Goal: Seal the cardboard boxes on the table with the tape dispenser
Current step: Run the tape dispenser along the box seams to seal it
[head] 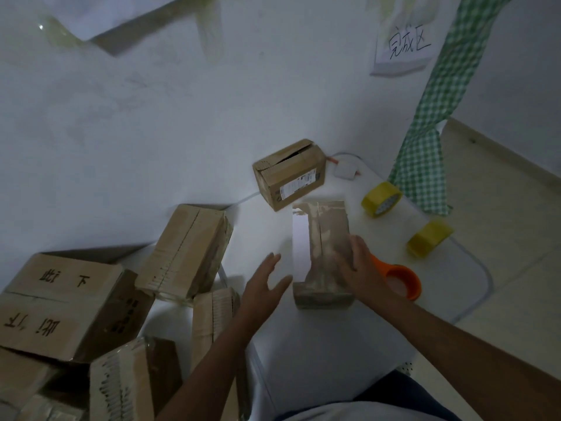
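Note:
A long cardboard box with a white label along its left side lies in the middle of the white table. My right hand rests on the box's right side, fingers wrapped over its edge. My left hand hovers open just left of the box, fingers spread, not touching it. An orange tape dispenser lies on the table right behind my right hand. A second small box, its top flaps slightly ajar, stands tilted at the back of the table.
Two yellow tape rolls lie at the table's right edge. Several taped boxes are piled to the left. A white adapter with cable lies by the wall. Green checked cloth hangs at right.

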`<state>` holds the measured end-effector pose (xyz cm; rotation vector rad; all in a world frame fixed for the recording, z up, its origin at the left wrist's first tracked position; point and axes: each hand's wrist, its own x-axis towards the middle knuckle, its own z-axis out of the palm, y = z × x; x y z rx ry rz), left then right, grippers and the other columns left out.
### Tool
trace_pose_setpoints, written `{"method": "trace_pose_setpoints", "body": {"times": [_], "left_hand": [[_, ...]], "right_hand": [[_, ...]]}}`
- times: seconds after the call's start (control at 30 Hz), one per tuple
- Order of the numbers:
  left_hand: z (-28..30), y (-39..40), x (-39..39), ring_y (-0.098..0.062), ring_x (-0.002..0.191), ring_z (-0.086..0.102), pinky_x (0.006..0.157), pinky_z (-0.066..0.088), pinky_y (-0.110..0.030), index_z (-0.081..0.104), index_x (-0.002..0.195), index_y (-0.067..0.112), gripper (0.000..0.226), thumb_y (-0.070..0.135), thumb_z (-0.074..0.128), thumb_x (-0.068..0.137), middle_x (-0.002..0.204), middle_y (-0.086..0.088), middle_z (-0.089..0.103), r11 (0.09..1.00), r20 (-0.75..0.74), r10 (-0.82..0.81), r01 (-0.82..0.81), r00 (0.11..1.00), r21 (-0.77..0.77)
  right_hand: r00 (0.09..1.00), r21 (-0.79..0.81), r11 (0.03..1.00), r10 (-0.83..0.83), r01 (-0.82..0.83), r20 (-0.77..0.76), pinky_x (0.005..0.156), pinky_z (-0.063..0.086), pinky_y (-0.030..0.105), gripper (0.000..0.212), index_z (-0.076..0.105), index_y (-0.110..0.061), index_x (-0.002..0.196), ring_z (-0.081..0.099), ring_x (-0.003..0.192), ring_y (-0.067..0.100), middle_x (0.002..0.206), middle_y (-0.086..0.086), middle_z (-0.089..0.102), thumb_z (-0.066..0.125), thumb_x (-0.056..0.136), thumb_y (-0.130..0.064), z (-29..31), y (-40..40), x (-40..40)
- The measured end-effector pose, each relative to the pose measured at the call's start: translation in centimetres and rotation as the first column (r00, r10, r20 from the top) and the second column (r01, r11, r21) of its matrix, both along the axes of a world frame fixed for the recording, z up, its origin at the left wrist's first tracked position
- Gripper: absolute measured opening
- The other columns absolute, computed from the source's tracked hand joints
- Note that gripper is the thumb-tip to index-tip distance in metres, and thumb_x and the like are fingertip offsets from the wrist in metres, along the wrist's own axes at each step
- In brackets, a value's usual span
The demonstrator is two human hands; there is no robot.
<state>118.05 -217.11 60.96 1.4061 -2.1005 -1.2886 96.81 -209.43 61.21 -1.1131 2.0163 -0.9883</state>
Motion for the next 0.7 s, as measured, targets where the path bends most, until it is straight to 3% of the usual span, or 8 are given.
{"method": "trace_pose_setpoints", "body": {"times": [0.1,0.17,0.3,0.47,0.53,0.63,0.7], "left_hand": [[1.0,-0.8,-2.6,-0.021,0.150,0.017,0.120,0.016,-0.040,0.029,0.153,0.022,0.065,0.049,0.051,0.098,0.164,-0.001,0.016,0.976,0.171,-0.002,0.039,0.985,-0.216],[0.7,-1.1,-4.1,-0.024,0.152,0.005,0.122,0.006,-0.043,0.021,0.156,0.022,0.078,0.066,0.037,0.093,0.166,-0.004,0.004,0.934,0.306,-0.082,0.180,0.949,-0.308],[-0.7,-0.1,-5.0,-0.027,0.149,-0.023,0.117,-0.015,-0.046,-0.007,0.157,0.020,0.107,0.087,0.007,0.075,0.162,-0.006,-0.025,0.864,0.556,-0.203,0.414,0.806,-0.286],[-0.5,-0.2,-4.5,-0.031,0.148,-0.024,0.120,-0.009,-0.055,-0.016,0.155,0.019,0.097,0.051,0.052,0.094,0.162,-0.005,-0.026,0.776,0.684,-0.291,0.583,0.669,-0.241],[0.5,-1.0,-3.9,-0.031,0.149,-0.023,0.120,-0.004,-0.058,-0.015,0.155,0.028,0.094,0.038,0.056,0.095,0.161,0.001,-0.028,0.707,0.706,-0.347,0.666,0.618,-0.236],[1.7,-2.5,-2.3,-0.031,0.148,-0.024,0.120,-0.003,-0.057,-0.007,0.155,0.042,0.094,0.010,0.056,0.092,0.159,0.004,-0.032,0.630,0.740,-0.340,0.725,0.580,-0.279],[1.8,-2.9,-1.6,-0.032,0.149,-0.021,0.119,0.000,-0.056,-0.005,0.154,0.043,0.094,0.022,0.061,0.092,0.159,0.004,-0.032,0.648,0.725,-0.360,0.717,0.587,-0.258]], "right_hand": [[0.964,-0.009,1.000,-0.019,0.022,0.264,0.109,0.036,0.031,0.071,0.024,-0.016,0.152,0.038,0.135,0.011,0.146,-0.005,0.038,0.047,0.095,-0.052,1.3,1.0,1.7],[0.958,0.015,1.000,0.007,-0.012,0.288,0.100,0.039,0.024,0.062,0.028,-0.017,0.150,0.044,0.128,0.008,0.141,-0.006,0.043,0.046,0.098,-0.044,1.4,1.8,2.5],[0.972,0.044,0.999,-0.022,0.012,0.234,0.098,0.038,0.024,0.054,0.036,-0.014,0.146,0.047,0.122,0.008,0.142,-0.002,0.047,0.044,0.100,-0.040,0.7,2.8,2.2],[0.990,-0.031,0.991,-0.132,0.133,0.056,0.098,0.031,0.020,0.047,0.040,-0.006,0.141,0.043,0.127,0.016,0.140,0.008,0.046,0.047,0.100,-0.030,0.7,3.6,-0.1],[0.988,-0.076,0.986,-0.152,0.150,-0.021,0.098,0.028,0.018,0.044,0.042,-0.006,0.138,0.042,0.129,0.019,0.140,0.010,0.045,0.048,0.100,-0.027,0.8,3.5,-0.8],[0.992,-0.067,0.990,-0.129,0.127,-0.015,0.096,0.026,0.016,0.043,0.041,-0.008,0.138,0.040,0.130,0.018,0.143,0.010,0.041,0.047,0.100,-0.027,0.7,3.0,-1.3],[0.995,-0.061,0.993,-0.101,0.101,-0.001,0.097,0.026,0.016,0.043,0.041,-0.009,0.139,0.039,0.131,0.018,0.145,0.009,0.039,0.046,0.101,-0.028,0.8,2.2,-1.4]]}}
